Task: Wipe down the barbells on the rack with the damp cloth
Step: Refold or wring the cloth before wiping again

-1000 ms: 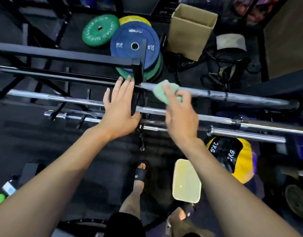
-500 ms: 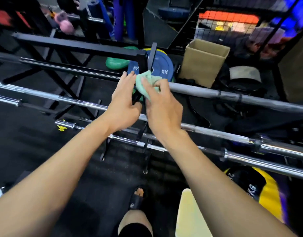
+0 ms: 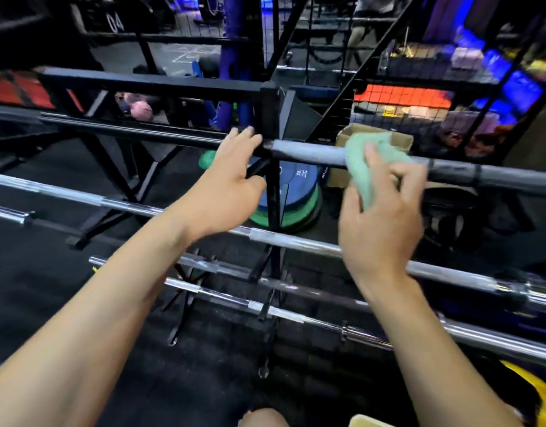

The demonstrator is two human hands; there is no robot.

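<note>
Hands [image 3: 382, 211] apart on top barbell [image 3: 308, 155] — cloth [image 3: 373, 161] seemingly around it.

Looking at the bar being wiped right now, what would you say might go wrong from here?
1. The right hand holds the pale green damp cloth only at one end, bunched against the grey matte top barbell; it might slip from that grip mid-stroke.
2. The left hand grips the bar beside the black steel rack upright; fingers could get pinched if the bar rolls.
3. Chrome barbells lie below; water dripping from the cloth may wet them.
</note>
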